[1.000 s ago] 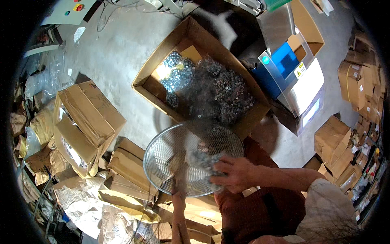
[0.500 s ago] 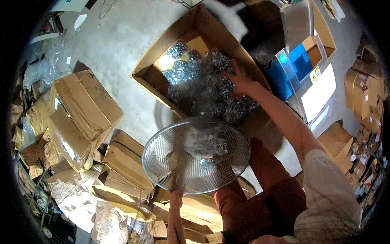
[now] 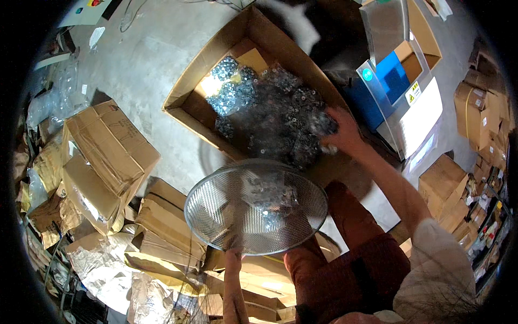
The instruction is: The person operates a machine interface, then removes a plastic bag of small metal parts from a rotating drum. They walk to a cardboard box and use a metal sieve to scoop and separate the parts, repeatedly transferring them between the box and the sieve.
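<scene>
The right hand had moved since half a second earlier: then it lay spread over the middle right of the heap, and now it had drawn back toward the near right side of the big cardboard box, with a clump of small dark metal pieces in its fingers. From where I stood, its grip was closed around that clump, the fingers on the far side and the thumb toward the person. The clump was just above the heap of small metal pieces, some in clear plastic, that filled much of the box; toward the left the pieces shone bluish under a bright light.

The left hand had kept its place at the near edge of a wide, round mesh basket. Its grip was pinched on the rim, though I could not make out all of its fingers. Inside the basket lay a clear bag with small metal pieces, and nearer the person a few brighter ones; the basket was between the box and the person's dark red trousers.

A machine with a blue panel stood to the right of the box. On the left a battered carton rested near crumpled brown paper, and more cartons were piled over on the right.
</scene>
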Available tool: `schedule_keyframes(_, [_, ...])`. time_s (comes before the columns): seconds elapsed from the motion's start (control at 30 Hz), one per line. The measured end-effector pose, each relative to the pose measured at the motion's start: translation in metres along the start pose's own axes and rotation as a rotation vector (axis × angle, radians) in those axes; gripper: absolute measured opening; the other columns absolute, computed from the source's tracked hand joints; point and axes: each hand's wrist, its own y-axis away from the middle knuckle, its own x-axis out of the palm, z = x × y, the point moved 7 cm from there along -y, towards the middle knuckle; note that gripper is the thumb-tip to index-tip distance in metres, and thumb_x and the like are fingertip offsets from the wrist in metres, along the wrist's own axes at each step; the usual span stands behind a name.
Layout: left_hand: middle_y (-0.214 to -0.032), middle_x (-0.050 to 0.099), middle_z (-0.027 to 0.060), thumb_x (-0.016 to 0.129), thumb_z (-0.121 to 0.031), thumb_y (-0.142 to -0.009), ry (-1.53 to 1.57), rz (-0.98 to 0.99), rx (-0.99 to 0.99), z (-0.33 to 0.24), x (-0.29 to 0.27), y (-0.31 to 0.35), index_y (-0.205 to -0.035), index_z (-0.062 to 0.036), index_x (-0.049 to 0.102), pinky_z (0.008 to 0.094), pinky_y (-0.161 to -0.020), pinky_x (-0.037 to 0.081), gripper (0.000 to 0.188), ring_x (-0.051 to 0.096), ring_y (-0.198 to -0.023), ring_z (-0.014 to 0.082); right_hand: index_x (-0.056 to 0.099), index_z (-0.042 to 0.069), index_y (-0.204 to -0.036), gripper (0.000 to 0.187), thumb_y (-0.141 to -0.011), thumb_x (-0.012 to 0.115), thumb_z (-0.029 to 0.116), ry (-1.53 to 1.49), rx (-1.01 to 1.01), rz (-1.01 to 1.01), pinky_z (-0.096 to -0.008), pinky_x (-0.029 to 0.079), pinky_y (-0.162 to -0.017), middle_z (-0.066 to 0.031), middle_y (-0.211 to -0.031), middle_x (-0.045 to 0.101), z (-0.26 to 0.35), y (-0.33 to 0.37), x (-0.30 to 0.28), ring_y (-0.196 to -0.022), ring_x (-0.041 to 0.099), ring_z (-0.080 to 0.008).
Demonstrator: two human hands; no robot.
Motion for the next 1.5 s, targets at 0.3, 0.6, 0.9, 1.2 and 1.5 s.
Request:
schedule_keyframes(0.3, [-0.058,0.044,0.0074,0.049,0.001,-0.074,0.049,-0.198,-0.096,0.017,-0.032,-0.021,-0.063,-0.0069,0.045,0.0508,-0.081,0.049,0.014,0.043,-0.051,0.019,0.033,0.012,-0.139,0.086,-0.067,0.075,0.031,-0.393,-0.223,0.604,-0.0465,0.027,-0.108,-0.0236,-0.141,0.031,0.166,0.112,-0.011,-0.132,0.03,-0.037])
schedule_keyframes(0.6, [-0.096,0.062,0.0183,0.055,-0.006,-0.079,-1.115,0.093,0.508,0.003,-0.042,-0.038,-0.102,0.0021,0.061,0.0396,-0.076,0.049,0.025,0.062,-0.09,0.0286,0.016,0.042,-0.143,0.104,-0.063,0.082,0.027,0.66,-0.011,0.505,-0.0695,0.024,-0.099,-0.0121,-0.152,0.003,0.018,-0.014,0.116,-0.136,0.004,-0.0476])
schedule_keyframes(0.9, [-0.106,0.062,0.0124,0.056,0.004,-0.075,-0.786,0.198,0.317,0.002,-0.02,-0.032,-0.108,0.0006,0.06,0.0378,-0.081,0.051,0.033,0.06,-0.096,0.0271,0.062,0.021,-0.114,0.049,-0.065,0.072,0.017,0.352,0.025,0.337,-0.0501,0.038,-0.101,-0.013,-0.141,0.032,-0.042,-0.011,0.118,-0.128,0.031,-0.0396])
schedule_keyframes(1.2, [-0.092,0.061,0.0131,0.058,0.008,-0.072,-1.271,0.075,0.473,-0.008,-0.013,-0.036,-0.088,0.0083,0.06,0.0397,-0.076,0.053,0.017,0.06,-0.083,0.027,0.063,0.012,-0.067,0.021,-0.053,0.077,0.02,-0.368,-0.329,-0.011,-0.0372,0.041,-0.084,-0.014,-0.106,0.053,0.086,0.084,-0.087,-0.099,0.053,-0.027])
schedule_keyframes(1.5, [-0.097,0.06,0.0108,0.055,0.011,-0.071,-0.793,0.067,0.422,0.011,-0.048,-0.061,-0.096,0.0047,0.058,0.037,-0.077,0.053,0.026,0.06,-0.085,0.0246,0.044,0.028,-0.135,0.082,-0.063,0.079,0.042,-0.529,-0.317,0.426,-0.0533,0.014,-0.111,-0.0151,-0.149,0.022,0.137,0.035,-0.014,-0.138,0.012,-0.0401])
